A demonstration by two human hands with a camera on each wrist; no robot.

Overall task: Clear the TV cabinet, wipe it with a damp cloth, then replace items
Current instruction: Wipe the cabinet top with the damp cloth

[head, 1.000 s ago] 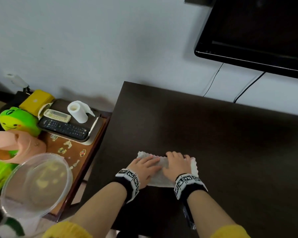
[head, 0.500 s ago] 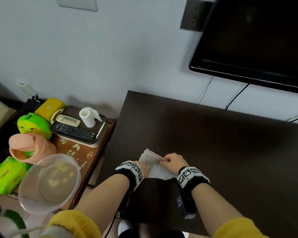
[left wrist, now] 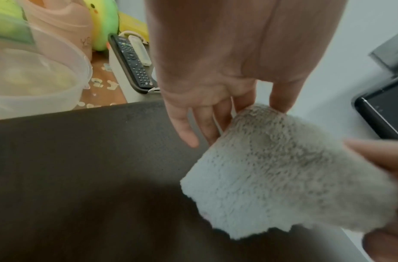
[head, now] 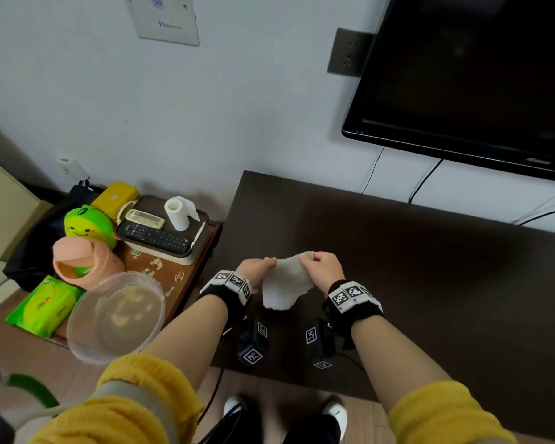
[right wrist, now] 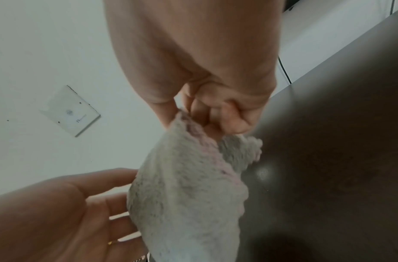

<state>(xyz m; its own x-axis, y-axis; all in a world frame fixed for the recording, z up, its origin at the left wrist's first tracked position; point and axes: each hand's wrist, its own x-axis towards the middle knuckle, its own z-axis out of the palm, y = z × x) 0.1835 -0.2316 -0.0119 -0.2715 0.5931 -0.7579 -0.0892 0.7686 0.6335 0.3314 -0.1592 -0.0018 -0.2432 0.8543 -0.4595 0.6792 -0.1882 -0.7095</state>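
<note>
Side table [head: 161,277] at far left carries a clear plastic bowl [head: 116,315], a pink container [head: 84,261], a green plush toy [head: 88,224] and a tray [head: 194,248] with a black remote control [head: 156,237] and a paper roll [head: 177,213]. Left hand [head: 255,267] pinches the left edge of the white cloth [head: 285,285] between thumb and forefinger, other fingers loosely extended. Cloth hangs in the air above the near left part of the dark TV cabinet [head: 430,267]. Right hand [head: 324,267], fingers curled, pinches the cloth's right upper corner. Television [head: 478,75] is mounted on the wall at far right.
</note>
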